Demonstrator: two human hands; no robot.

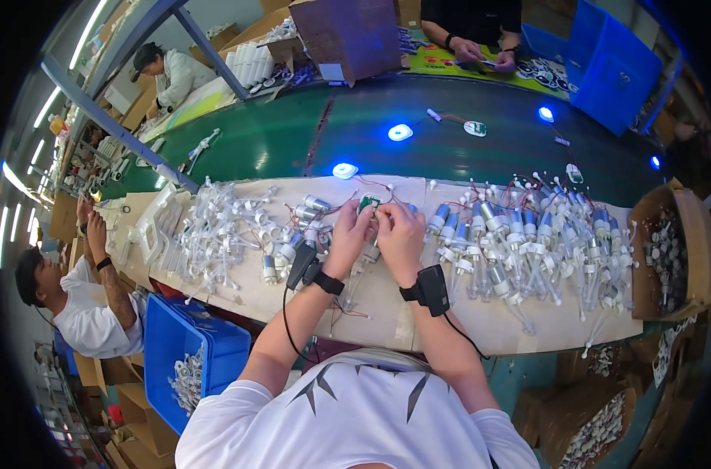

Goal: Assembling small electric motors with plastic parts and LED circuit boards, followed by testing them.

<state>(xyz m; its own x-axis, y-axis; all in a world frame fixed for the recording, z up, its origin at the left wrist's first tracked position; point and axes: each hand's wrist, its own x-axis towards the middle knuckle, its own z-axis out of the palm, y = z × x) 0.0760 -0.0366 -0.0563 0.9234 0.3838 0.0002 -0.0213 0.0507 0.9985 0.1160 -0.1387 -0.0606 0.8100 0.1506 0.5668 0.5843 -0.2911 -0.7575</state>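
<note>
My left hand (349, 236) pinches a small green-and-white circuit board (369, 203) above the near edge of the conveyor. Close beside it, my right hand (401, 237) has its fingertips drawn together at the board's lower right edge; what they grip is too small to make out. Thin red wires (377, 184) loop past the board toward a lit blue-white lamp piece (344, 170). Under and left of my hands lie silver motors (315, 203) with white fittings. To the right, many motor-and-clear-tube assemblies (500, 227) with red wires cover the bench.
Clear plastic tubes (215, 227) heap on the left of the cardboard-covered bench (387, 320). A green conveyor (277, 141) carries more lit lamps (400, 132). A parts carton (674, 250) bounds the right end; a blue bin (172, 344) stands lower left. Several co-workers sit around.
</note>
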